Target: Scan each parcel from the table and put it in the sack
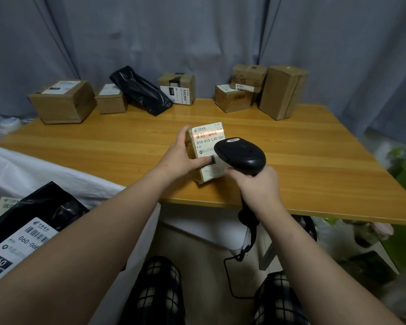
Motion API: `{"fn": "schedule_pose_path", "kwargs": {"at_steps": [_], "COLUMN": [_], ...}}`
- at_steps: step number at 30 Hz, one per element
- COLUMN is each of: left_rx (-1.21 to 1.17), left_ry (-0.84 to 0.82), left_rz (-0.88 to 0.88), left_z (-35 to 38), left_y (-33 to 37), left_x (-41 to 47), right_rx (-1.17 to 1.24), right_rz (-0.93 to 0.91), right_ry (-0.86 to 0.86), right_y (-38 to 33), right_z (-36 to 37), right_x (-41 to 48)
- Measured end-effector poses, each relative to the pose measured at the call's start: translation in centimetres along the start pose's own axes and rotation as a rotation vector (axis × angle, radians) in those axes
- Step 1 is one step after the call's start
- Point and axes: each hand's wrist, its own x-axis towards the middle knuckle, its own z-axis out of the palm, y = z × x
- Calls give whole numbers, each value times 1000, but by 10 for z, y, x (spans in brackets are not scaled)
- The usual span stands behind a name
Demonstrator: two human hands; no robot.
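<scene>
We grip the parcel (206,150) with the left hand (181,158) at the near edge of the tabletop (314,160) — long axis running near to far. The right hand (259,187) clasps the scanner (242,156), beam across the barcode (208,134). The sack (45,167) lies left — the left hand's side.

Dim, soft indoor light; wide-angle bending and slight blur toward the edges.

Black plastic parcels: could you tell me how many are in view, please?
2: one black parcel on the table at the back, another in the sack; the sack may hide more.
</scene>
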Motion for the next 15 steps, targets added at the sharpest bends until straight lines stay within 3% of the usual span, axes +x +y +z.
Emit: {"fn": "schedule_pose_path", "kwargs": {"at_steps": [15], "left_rx": [-21], "left_ry": [-3], "left_rz": [-17], "left_z": [0], "left_y": [0], "left_x": [1], "right_rx": [3], "right_rz": [5], "right_ry": [-31], "right_y": [-9], "right_z": [-3], "right_x": [-6]}}
